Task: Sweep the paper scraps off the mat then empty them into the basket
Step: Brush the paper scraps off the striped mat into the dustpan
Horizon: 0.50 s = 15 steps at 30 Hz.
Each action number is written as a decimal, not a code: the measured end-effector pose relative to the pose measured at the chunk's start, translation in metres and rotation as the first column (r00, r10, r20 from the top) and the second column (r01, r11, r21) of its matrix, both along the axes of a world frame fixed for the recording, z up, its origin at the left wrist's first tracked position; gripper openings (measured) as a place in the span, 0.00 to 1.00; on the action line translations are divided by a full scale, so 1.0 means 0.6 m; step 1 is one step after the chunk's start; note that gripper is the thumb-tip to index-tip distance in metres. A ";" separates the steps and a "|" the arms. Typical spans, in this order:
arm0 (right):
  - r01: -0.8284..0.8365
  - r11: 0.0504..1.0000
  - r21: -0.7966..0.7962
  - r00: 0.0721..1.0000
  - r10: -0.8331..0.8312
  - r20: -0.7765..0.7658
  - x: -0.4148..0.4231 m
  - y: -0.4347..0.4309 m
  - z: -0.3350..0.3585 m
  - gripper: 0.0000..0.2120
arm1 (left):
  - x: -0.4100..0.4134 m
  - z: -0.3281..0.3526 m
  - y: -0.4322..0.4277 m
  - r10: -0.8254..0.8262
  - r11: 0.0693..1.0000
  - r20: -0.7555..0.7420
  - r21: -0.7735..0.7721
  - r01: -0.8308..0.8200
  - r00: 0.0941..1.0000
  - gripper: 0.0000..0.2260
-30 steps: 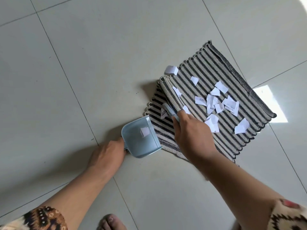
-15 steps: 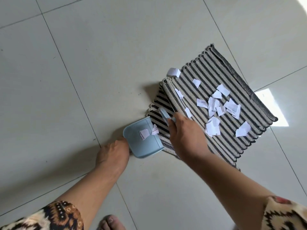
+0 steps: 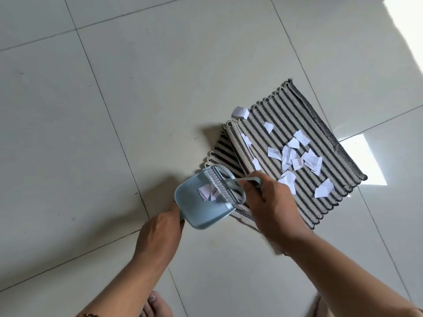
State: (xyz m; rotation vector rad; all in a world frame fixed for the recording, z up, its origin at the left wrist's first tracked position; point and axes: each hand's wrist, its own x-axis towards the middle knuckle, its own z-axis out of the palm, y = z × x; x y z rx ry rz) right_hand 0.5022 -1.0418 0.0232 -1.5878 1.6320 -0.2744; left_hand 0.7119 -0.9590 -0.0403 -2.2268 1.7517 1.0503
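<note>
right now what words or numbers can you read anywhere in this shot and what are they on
"CON" in sideways capitals, possibly cut off, on a paper scrap in the middle of the striped mat.
Small print on the scrap left of it: too small to read.
Reddish print on the scraps in the dustpan: too blurred to read.
No text on the brush or tiled floor.

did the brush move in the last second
Yes. The brush has swept leftward off the striped mat and now sits in the mouth of the dustpan.
</note>
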 end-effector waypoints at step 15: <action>0.160 0.986 -0.051 0.982 -0.164 -0.088 -0.304 -0.144 0.112 0.11 | -0.216 0.127 -0.058 0.186 0.982 -0.170 0.054 -0.179 0.968 0.04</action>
